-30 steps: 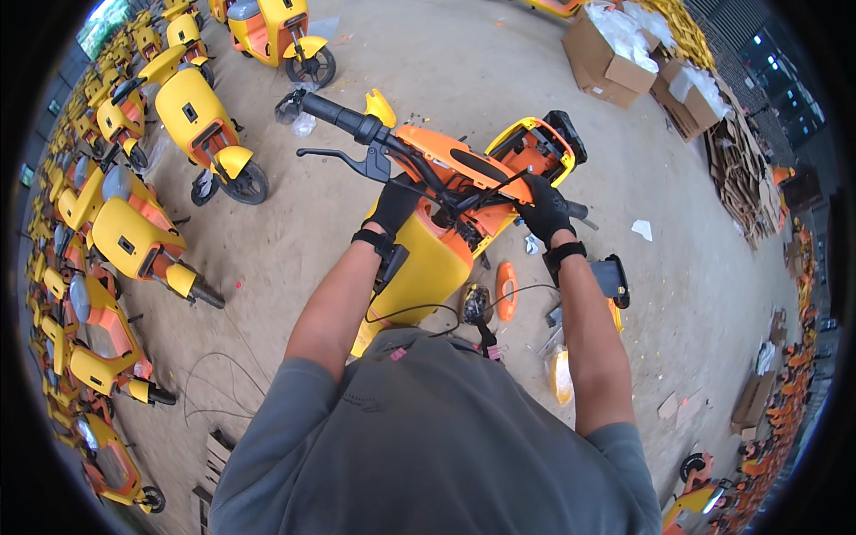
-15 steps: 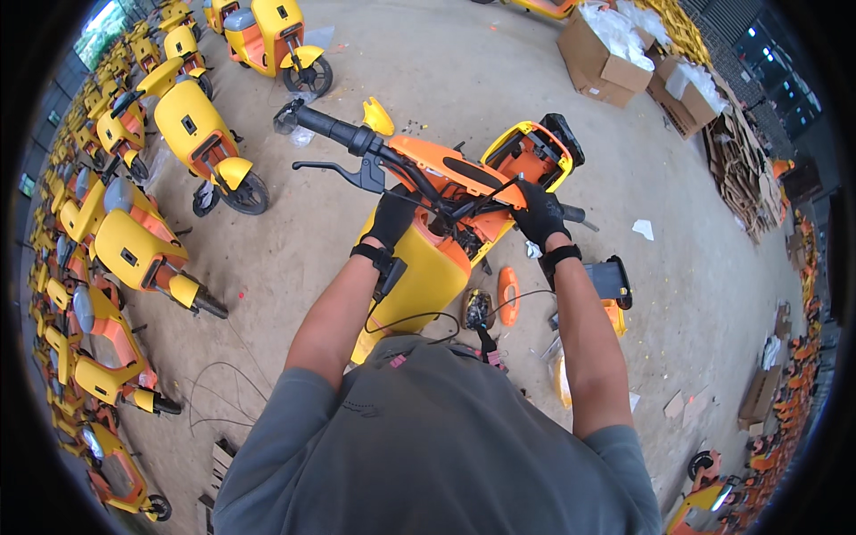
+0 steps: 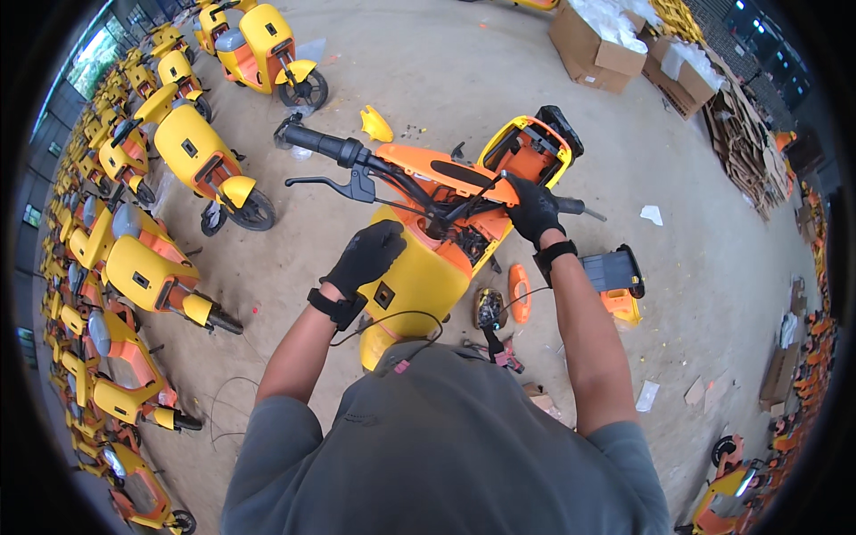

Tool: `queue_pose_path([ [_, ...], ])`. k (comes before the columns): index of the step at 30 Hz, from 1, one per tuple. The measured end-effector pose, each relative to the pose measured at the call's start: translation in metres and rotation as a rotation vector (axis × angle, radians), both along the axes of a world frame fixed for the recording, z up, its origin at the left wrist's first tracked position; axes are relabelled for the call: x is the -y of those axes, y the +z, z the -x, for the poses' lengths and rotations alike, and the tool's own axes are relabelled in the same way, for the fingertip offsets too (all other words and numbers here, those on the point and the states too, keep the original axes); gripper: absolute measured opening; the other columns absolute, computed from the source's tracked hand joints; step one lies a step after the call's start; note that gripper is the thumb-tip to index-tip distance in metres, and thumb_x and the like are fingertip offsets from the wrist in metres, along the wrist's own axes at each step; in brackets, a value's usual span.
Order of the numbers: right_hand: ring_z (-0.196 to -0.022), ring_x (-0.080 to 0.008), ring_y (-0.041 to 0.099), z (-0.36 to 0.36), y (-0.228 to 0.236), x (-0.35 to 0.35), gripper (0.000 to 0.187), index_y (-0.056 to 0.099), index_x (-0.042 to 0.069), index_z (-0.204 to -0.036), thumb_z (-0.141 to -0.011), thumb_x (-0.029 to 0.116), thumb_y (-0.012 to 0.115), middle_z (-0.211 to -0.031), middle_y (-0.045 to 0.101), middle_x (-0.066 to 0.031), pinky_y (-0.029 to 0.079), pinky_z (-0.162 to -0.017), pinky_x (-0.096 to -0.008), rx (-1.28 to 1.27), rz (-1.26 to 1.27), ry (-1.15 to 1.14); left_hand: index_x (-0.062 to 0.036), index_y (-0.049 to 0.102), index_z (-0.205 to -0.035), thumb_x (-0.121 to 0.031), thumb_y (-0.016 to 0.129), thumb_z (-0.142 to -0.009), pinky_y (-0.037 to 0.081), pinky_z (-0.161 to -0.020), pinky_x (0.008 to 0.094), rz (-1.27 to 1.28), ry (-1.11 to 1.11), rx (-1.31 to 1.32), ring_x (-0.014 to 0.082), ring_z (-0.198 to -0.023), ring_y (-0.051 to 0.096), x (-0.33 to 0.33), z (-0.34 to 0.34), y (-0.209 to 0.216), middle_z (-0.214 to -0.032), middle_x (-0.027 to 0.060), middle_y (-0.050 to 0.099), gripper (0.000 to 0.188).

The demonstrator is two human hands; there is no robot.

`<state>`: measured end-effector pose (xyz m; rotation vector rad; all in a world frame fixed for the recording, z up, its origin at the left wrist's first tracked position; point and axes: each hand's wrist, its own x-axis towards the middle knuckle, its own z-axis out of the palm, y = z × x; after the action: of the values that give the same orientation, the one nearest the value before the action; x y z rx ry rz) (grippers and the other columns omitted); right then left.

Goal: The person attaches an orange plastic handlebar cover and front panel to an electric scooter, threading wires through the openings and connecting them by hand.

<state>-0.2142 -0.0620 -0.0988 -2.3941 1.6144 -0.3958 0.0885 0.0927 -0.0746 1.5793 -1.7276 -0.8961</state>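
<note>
- Right grip (image 3: 533, 212), black-gloved: we read it as clasped round the right end of the long orange plastic handlebar cover with dark oval inset (image 3: 456, 171).
- Left grip (image 3: 370, 253), also black-gloved: off the handlebar, fingers together and slightly bent, over the smooth yellow front panel (image 3: 426, 283). We see nothing in it; can't tell whether the palm is empty or the panel touched.
- Cover lies lengthwise along the black handlebar (image 3: 323, 144), above exposed black cables (image 3: 461, 211); curved black brake lever (image 3: 314, 181) juts left.
- Step in hand, we judge: steadying or seating the cover one-handed.
- Next move, our judgement: calls for the right side held steady, the left end supported, cables kept unpinched.
- Floor nearby: orange elongated plastic piece (image 3: 520, 294), clear-wrapped dark part (image 3: 489, 308), small yellow plastic piece (image 3: 376, 124) beyond the handlebar.
- Farther out: yellow-and-orange scooters (image 3: 189, 143) in rows at left, open brown cardboard box (image 3: 593, 49) upper right.
</note>
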Motion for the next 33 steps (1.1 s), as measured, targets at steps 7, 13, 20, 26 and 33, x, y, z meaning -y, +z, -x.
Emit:
queue_pose_path([
  [7, -0.107, -0.0333, 0.058, -0.003, 0.002, -0.001, 0.055, 0.053, 0.019, -0.13, -0.076, 0.022, 0.066, -0.118, 0.062, -0.0101, 0.045, -0.094, -0.0428, 0.014, 0.024, 0.009, -0.0016, 0.06, -0.109, -0.009, 0.063, -0.084, 0.05, -0.08, 0.0365, 0.43, 0.026, 0.162, 0.0311, -0.092, 0.063, -0.008, 0.031, 0.012, -0.103, 0.0157, 0.063, 0.026],
  [13, -0.106, -0.0326, 0.058, -0.002, -0.001, 0.0, 0.057, 0.052, 0.021, -0.131, -0.076, 0.022, 0.067, -0.119, 0.061, -0.0095, 0.044, -0.095, -0.0427, 0.012, 0.012, -0.009, -0.0045, 0.058, -0.113, -0.014, 0.068, -0.078, 0.048, -0.084, 0.0426, 0.553, -0.007, 0.474, 0.0334, -0.103, 0.058, 0.011, 0.062, 0.021, -0.116, 0.014, 0.06, 0.038],
  [20, -0.105, -0.0323, 0.058, -0.002, -0.005, 0.001, 0.055, 0.052, 0.024, -0.131, -0.077, 0.026, 0.065, -0.119, 0.062, -0.0067, 0.044, -0.094, -0.0438, -0.005, 0.025, -0.02, -0.0084, 0.059, -0.11, -0.021, 0.076, -0.064, 0.048, -0.078, 0.0417, 0.539, -0.138, 0.7, 0.0296, -0.1, 0.057, 0.028, 0.063, 0.022, -0.11, 0.0097, 0.059, 0.051],
  [26, -0.107, -0.0315, 0.058, -0.005, -0.005, -0.001, 0.052, 0.053, 0.023, -0.13, -0.078, 0.027, 0.063, -0.118, 0.062, -0.0058, 0.042, -0.094, -0.0448, 0.006, 0.035, -0.032, -0.0128, 0.061, -0.091, -0.019, 0.077, -0.058, 0.047, -0.071, 0.0407, 0.587, -0.143, 0.753, 0.0265, -0.088, 0.056, 0.04, 0.063, 0.013, -0.088, 0.0049, 0.057, 0.037],
  [33, -0.107, -0.0307, 0.058, -0.005, -0.002, -0.002, 0.051, 0.054, 0.023, -0.129, -0.079, 0.025, 0.062, -0.116, 0.063, -0.0058, 0.043, -0.094, -0.0448, -0.004, 0.049, -0.041, -0.0115, 0.062, -0.088, -0.022, 0.074, -0.065, 0.044, -0.073, 0.0415, 0.56, -0.161, 0.764, 0.0279, -0.09, 0.055, 0.046, 0.065, 0.016, -0.088, 0.0062, 0.056, 0.028],
])
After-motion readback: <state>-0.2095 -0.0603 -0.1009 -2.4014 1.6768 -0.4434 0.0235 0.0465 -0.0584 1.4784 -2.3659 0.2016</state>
